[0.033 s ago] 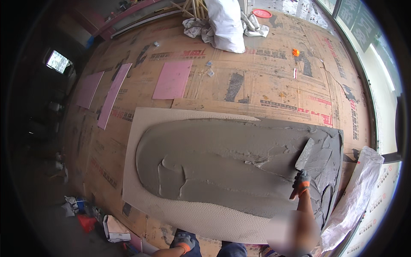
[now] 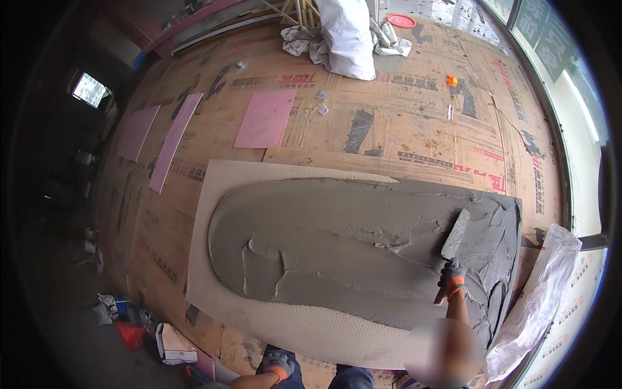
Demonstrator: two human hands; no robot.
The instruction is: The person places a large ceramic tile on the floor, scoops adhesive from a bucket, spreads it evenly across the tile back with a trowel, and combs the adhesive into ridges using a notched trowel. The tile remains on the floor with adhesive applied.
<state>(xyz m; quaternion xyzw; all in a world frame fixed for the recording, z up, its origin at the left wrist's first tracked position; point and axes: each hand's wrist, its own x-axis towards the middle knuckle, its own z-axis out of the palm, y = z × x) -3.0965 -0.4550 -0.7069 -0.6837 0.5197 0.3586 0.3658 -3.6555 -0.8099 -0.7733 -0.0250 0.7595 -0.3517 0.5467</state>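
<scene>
My right hand [image 2: 452,277], in a grey and orange glove, grips a trowel [image 2: 456,233] by its handle. The trowel's long blade points away from me and lies against the wet grey mortar [image 2: 324,227]. That mortar covers most of a large pale tile or slab [image 2: 311,334] with a textured face, lying on the floor. Smooth stretches mark the middle of the layer, while the right end is rough and ridged. My left hand [image 2: 278,364], gloved alike, rests on my knee with its fingers laid over the trouser cloth, holding nothing.
Printed brown cardboard [image 2: 337,123] covers the floor. Pink boards [image 2: 264,119] lie beyond the slab. At the back stands a white sack [image 2: 348,39] beside a red lid [image 2: 400,21]. Clear plastic wrapping [image 2: 538,305] runs along the right; a bag [image 2: 175,345] sits at lower left.
My right hand and the trowel have shifted slightly left and toward me over the mortar. The view has moved a little; my left hand stays on the knee.
</scene>
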